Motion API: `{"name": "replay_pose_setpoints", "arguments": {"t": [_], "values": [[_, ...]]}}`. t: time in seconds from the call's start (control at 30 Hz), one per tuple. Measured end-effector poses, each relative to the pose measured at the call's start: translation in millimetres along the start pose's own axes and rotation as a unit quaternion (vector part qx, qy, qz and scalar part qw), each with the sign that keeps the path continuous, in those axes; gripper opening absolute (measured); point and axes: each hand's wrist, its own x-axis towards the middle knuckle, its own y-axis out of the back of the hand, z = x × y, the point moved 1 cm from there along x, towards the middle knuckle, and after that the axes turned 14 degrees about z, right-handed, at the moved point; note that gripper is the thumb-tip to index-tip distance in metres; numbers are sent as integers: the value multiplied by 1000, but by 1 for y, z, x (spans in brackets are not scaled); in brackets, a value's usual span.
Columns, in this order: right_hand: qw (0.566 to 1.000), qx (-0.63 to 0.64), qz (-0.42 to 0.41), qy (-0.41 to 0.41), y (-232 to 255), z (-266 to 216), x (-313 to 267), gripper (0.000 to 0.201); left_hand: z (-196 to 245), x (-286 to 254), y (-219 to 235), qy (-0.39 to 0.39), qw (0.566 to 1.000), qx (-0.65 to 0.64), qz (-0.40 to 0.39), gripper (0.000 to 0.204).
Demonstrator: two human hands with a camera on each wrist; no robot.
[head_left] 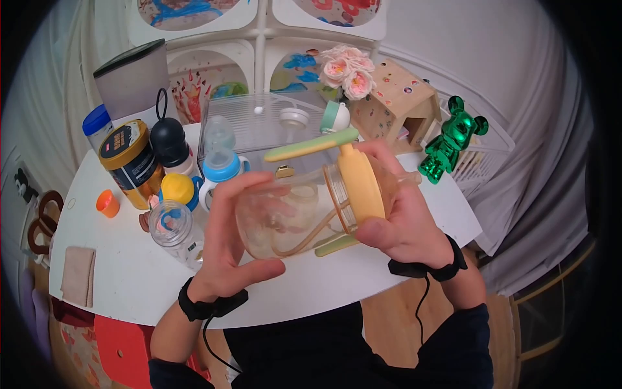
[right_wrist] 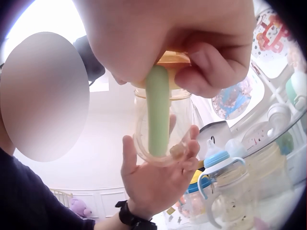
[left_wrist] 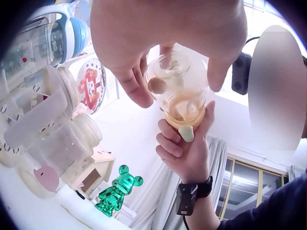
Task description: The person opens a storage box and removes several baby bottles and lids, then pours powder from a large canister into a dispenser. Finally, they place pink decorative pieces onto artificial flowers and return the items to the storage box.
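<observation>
A clear bottle point(head_left: 275, 223) with a yellow lid point(head_left: 366, 188), green handles point(head_left: 311, 146) and a tube inside is held on its side above the table. My right hand point(head_left: 411, 223) grips the lid, its thumb on the near side. Around the base, my left hand point(head_left: 223, 249) is cupped with spread fingers, the thumb extended. In the right wrist view, the left hand point(right_wrist: 158, 184) shows its fingers loosely spread by the bottle's base; firm contact is hard to tell. The left wrist view shows the right hand point(left_wrist: 187, 158) curled at the lid end.
On the white table point(head_left: 139, 279) stand a lidless clear bottle point(head_left: 172, 223), a blue-topped bottle point(head_left: 221, 165), a gold tub point(head_left: 133, 165), an orange cup point(head_left: 107, 203) and a folded cloth point(head_left: 78, 275). Further right are a wooden house point(head_left: 395, 97) and a green bear figure point(head_left: 453, 139).
</observation>
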Motion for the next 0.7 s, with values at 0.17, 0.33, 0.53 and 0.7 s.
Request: {"name": "replay_pose_setpoints", "arguments": {"t": [0.17,0.33,0.53,0.7], "values": [[1000,-8,3,5,-3,4,-6,86,-9,-1,12,41,997,-43,-41,97],[997,-55,-12,54,-3,13,-2,93,2,1,8,155,985,-59,-48,95],[987,-94,-18,127,-1,21,6,84,-5,10,31,283,928,-181,-160,73],[998,-67,-5,5,4,19,14,73,-6,7,0,-227,956,185,-13,82]]}}
